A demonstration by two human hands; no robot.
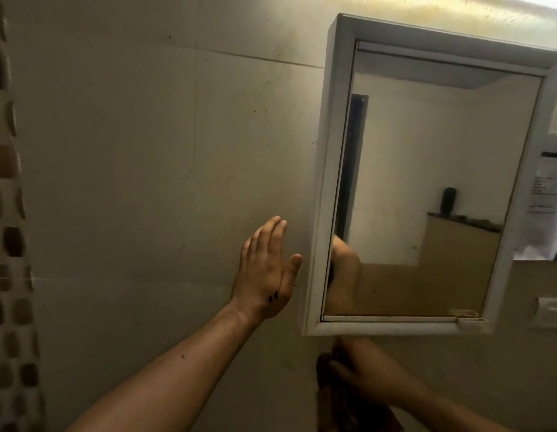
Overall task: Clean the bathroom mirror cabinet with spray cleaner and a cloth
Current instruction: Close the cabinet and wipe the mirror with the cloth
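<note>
The mirror cabinet (pixel 325 169) hangs on the wall (pixel 146 151) at the right of the view, its door seemingly shut and its mirror (pixel 433 169) dull and hazy; the left hand (pixel 264 272) is raised just beside the cabinet's left edge, grip wide, fingers straight and together, holding nothing; whether the palm touches the wall cannot be told. The right hand (pixel 367 366) sits just below the cabinet's bottom rail, blurred and in shadow; its grip seems curled round a dark cloth (pixel 328 397) that hangs down from it. No spray bottle shows.

The step in hand looks like the wiping, with the cloth about to go to the underside or the lower frame; how much has been wiped I cannot judge. The next move probably calls for lifting the cloth onto the frame or glass and pressing it flat in even strokes; the free left hand could steady the cabinet's side so the door does not swing.
</note>
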